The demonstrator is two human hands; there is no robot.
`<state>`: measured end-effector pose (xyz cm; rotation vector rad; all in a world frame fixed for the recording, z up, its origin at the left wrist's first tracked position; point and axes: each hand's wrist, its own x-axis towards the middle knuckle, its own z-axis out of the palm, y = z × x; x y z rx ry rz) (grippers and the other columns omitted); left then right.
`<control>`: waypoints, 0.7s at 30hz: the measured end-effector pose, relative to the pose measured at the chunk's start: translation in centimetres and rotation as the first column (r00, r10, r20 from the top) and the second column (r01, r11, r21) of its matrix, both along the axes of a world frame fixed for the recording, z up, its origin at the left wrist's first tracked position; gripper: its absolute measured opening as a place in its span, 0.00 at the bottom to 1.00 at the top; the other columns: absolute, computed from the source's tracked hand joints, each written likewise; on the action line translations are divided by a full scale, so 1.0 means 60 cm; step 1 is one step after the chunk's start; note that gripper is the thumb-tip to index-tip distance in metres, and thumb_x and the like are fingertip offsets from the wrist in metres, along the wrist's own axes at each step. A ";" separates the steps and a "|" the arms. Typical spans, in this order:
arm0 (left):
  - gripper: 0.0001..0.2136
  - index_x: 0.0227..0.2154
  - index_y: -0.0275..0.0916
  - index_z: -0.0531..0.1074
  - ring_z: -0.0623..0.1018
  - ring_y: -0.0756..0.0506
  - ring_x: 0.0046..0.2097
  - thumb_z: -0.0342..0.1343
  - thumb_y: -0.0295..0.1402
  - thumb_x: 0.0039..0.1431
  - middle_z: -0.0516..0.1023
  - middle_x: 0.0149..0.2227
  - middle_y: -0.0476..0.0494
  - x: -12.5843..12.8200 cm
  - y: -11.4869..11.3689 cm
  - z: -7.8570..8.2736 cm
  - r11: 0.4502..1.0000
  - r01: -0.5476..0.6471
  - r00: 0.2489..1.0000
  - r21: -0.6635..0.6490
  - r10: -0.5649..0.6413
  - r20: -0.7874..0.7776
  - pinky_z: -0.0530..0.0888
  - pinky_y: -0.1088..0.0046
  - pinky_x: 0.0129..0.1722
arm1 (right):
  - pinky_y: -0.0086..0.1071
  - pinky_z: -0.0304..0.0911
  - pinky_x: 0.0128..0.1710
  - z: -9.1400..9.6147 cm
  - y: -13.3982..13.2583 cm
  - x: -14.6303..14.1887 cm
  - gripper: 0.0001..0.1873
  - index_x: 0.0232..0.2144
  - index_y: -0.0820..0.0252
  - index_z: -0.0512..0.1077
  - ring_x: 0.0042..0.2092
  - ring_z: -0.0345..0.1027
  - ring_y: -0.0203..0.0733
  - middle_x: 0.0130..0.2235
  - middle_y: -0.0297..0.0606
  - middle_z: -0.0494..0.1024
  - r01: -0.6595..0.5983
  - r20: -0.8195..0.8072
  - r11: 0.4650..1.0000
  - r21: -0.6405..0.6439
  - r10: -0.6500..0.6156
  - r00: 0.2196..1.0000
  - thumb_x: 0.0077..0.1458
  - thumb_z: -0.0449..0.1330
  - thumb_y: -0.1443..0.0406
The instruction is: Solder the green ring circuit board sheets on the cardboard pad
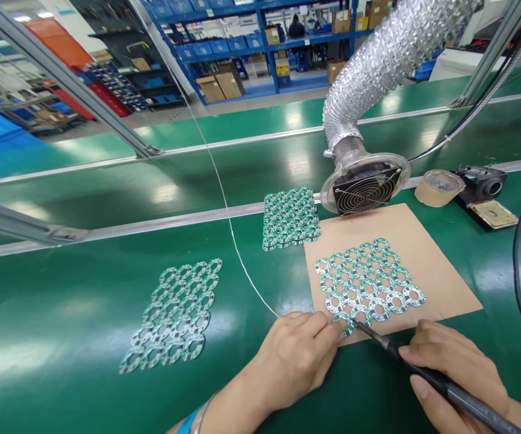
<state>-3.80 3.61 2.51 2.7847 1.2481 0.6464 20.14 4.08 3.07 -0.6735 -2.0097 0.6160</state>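
In my right hand (456,367) is a soldering iron (416,361), its tip touching the near left edge of a panel of ring-shaped circuit boards (375,280). The panel lies on a brown cardboard sheet (441,271). My left hand (299,352) is closed at the panel's near left corner, with a thin strand of solder wire (237,247) running down into it from above. Its fingertips are partly hidden, and whether they also touch the panel I cannot tell.
A second panel (174,313) lies to the left on the green bench. Stacked panels (291,218) stand behind the cardboard. A fume extractor (368,187) with a silver duct (377,66) overhangs the back. At the right are a tape roll (438,188), an iron stand (483,184) and a black cable (517,271).
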 end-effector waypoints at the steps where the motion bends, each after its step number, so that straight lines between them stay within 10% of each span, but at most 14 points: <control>1: 0.05 0.36 0.38 0.67 0.67 0.50 0.23 0.46 0.28 0.62 0.68 0.24 0.51 0.000 0.000 -0.001 1.000 -0.001 1.000 0.002 0.001 -0.002 0.62 0.73 0.21 | 0.35 0.61 0.21 0.000 0.000 -0.001 0.15 0.36 0.66 0.70 0.24 0.65 0.40 0.24 0.39 0.70 -0.005 -0.003 1.000 -0.001 0.005 1.000 0.44 0.54 0.76; 21: 0.08 0.35 0.38 0.69 0.66 0.50 0.23 0.44 0.26 0.62 0.66 0.23 0.50 0.014 -0.002 0.000 0.998 -0.020 0.997 0.056 0.024 -0.070 0.62 0.73 0.21 | 0.33 0.58 0.21 -0.003 0.002 -0.006 0.14 0.36 0.67 0.70 0.22 0.63 0.39 0.23 0.39 0.70 -0.014 0.003 0.999 0.030 0.014 1.000 0.44 0.53 0.76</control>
